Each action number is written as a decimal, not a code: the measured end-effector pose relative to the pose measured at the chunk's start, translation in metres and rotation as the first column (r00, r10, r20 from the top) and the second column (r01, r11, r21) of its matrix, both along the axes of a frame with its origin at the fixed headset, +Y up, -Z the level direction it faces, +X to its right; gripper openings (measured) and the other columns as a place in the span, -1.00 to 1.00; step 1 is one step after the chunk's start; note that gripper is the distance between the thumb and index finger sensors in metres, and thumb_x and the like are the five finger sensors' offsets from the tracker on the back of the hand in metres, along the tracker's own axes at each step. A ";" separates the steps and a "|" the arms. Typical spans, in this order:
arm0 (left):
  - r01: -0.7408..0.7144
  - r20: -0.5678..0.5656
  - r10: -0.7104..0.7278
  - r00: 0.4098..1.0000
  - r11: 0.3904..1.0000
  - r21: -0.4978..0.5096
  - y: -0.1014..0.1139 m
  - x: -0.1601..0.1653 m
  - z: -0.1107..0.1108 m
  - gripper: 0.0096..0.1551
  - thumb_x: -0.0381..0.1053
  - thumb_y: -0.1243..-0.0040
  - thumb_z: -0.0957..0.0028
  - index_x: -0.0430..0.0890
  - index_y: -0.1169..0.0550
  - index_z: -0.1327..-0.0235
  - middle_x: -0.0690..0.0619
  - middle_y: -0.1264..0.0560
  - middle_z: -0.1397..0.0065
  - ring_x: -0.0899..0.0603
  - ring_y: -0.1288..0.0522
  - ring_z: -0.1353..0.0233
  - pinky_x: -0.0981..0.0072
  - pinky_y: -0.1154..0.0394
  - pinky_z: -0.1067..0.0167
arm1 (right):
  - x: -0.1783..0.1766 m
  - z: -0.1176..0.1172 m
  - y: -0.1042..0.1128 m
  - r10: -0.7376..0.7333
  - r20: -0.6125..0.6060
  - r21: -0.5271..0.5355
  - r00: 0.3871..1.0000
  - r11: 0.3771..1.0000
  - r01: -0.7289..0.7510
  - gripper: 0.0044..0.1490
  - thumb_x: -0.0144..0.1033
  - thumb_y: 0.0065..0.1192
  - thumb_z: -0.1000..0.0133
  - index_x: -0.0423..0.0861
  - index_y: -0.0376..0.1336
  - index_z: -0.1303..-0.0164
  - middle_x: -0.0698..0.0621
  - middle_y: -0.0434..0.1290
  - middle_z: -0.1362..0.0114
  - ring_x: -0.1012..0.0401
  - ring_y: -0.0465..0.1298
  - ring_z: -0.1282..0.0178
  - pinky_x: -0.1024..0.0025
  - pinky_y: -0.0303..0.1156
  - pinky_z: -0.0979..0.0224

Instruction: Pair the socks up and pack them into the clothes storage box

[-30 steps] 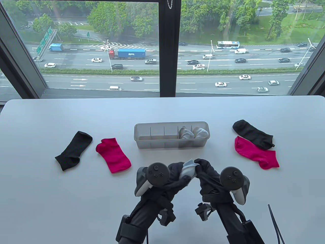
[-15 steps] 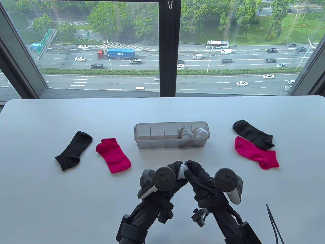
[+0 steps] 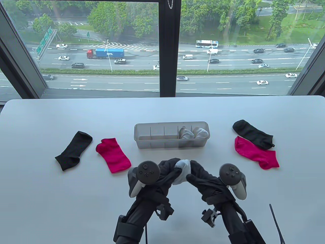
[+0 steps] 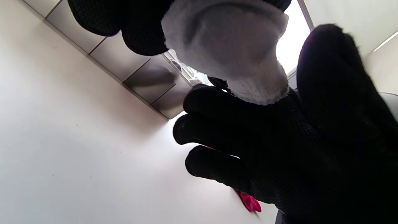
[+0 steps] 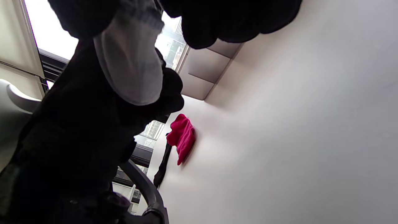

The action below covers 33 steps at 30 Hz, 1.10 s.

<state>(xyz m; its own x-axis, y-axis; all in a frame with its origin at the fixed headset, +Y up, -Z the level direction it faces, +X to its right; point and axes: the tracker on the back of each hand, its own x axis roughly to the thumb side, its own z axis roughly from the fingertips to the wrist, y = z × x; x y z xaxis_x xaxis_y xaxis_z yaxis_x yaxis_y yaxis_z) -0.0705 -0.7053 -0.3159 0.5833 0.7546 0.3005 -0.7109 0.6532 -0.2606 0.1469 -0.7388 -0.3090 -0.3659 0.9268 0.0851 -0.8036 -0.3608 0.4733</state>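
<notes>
A pale worktop (image 3: 50,203) stands before a big window over a highway. Black and pink socks (image 3: 73,150) (image 3: 113,155) lie left, another black and pink pair (image 3: 252,134) (image 3: 256,152) right. The clear storage box (image 3: 171,135) stands just beyond both hands. The left grip (image 3: 165,175) and right grip (image 3: 203,178) together clasp a white sock bundle (image 3: 182,172) above the worktop.

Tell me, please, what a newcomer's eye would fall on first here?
Probably the two gloved hands, left hand and right hand, gripping a pale sock bundle near the table's front edge. Next, the pink socks and lying on either side of the clear box.
</notes>
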 end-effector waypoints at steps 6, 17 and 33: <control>-0.125 0.101 0.137 0.985 0.985 -0.118 -0.004 0.002 -0.003 -0.33 -0.05 0.05 -0.14 -0.33 -0.31 -0.48 -0.28 -0.48 -0.36 -0.33 -0.60 -0.23 -0.34 -0.48 -0.30 | 0.006 -0.001 0.003 0.038 0.116 0.086 0.992 0.995 -0.048 -0.43 -0.18 0.12 -0.30 -0.10 0.15 -0.49 -0.06 0.47 -0.34 0.04 0.52 -0.35 -0.12 0.31 -0.57; 0.056 0.130 -0.041 0.991 0.991 -0.118 0.001 0.000 0.000 -0.08 0.21 -0.09 -0.17 -0.31 -0.20 -0.62 -0.34 -0.35 -0.55 -0.46 -0.43 -0.47 -0.45 -0.31 -0.42 | -0.002 0.005 0.017 0.216 0.130 0.239 0.968 0.940 -0.242 -0.43 -0.15 0.21 -0.25 -0.09 0.18 -0.42 -0.04 0.49 -0.29 0.07 0.54 -0.29 -0.13 0.31 -0.57; 0.161 0.065 -0.156 0.986 0.983 -0.084 0.000 -0.008 0.001 -0.21 0.23 -0.08 -0.17 -0.19 -0.37 -0.57 -0.28 -0.45 -0.53 -0.47 -0.48 -0.43 -0.46 -0.32 -0.40 | 0.000 -0.001 0.017 0.365 0.073 0.239 0.928 0.897 -0.372 -0.45 -0.20 0.30 -0.16 -0.02 0.27 -0.36 -0.06 0.52 -0.29 0.04 0.55 -0.29 -0.11 0.33 -0.55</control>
